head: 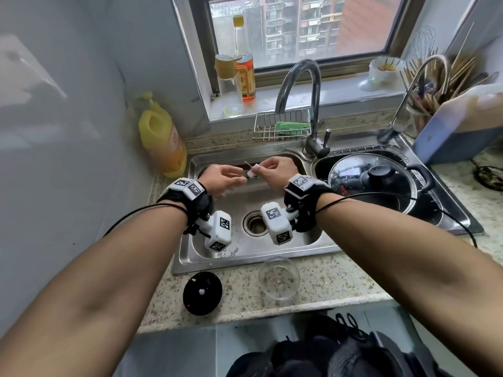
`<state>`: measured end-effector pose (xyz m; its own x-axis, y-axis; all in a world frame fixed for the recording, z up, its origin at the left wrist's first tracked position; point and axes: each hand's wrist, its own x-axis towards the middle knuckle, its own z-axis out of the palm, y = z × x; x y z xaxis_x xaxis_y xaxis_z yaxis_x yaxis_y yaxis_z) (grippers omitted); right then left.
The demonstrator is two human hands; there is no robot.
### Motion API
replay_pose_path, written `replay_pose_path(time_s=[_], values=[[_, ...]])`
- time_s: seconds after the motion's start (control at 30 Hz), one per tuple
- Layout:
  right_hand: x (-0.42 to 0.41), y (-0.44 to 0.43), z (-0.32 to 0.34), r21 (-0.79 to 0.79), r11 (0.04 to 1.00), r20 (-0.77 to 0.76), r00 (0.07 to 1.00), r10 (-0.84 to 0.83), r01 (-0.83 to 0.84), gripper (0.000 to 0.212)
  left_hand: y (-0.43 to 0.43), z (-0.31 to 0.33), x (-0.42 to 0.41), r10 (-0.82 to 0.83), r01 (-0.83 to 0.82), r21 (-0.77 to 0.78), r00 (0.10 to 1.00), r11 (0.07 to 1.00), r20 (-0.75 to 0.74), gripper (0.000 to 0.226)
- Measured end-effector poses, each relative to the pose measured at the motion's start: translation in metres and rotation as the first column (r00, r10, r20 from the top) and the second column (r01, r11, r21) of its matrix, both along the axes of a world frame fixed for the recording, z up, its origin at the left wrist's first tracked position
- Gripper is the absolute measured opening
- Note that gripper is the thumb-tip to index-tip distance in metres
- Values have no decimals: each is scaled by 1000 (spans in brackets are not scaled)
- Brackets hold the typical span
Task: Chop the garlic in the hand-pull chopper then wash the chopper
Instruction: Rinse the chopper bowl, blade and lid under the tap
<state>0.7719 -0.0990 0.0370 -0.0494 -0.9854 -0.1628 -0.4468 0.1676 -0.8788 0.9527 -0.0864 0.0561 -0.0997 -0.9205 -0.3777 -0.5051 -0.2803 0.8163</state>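
Slippage is the risk: left hand (226, 179) and right hand (275, 172) both pinch a small white piece (251, 172), seemingly the chopper's blade hub, between them over the sink (245, 257). One slip could put fingertips on an edge or drop it. The chopper bowl (279, 277) and lid (202, 292) sit behind the wrists, nearer the person.

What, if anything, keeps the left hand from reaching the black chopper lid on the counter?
Likely yes. The black chopper lid lies uncovered on the counter beside the sink. But the left hand and right hand both pinch a small white piece, which it must release first.
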Motion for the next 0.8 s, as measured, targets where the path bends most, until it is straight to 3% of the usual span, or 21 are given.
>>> replay_pose_path(time_s=[0.13,0.3,0.37,0.5,0.8], values=[[-4,6,-3,137,990,282,959,4,-44,22,2,-2,-7,44,-52,-83,994,995,-95,24],[-15,12,-4,137,990,403,914,-37,-20,22,3,-1,-18,66,-86,-114,983,990,-171,21],[-18,13,-7,106,994,331,943,-42,7,32,2,-7,-21,112,-125,-158,990,979,-89,27],[-30,15,-13,107,994,140,989,-53,38,34,5,-19,-23,62,36,-245,924,969,377,31],[-59,41,-15,274,943,52,982,180,-188,11,38,-5,-57,-96,247,-285,885,926,456,15]])
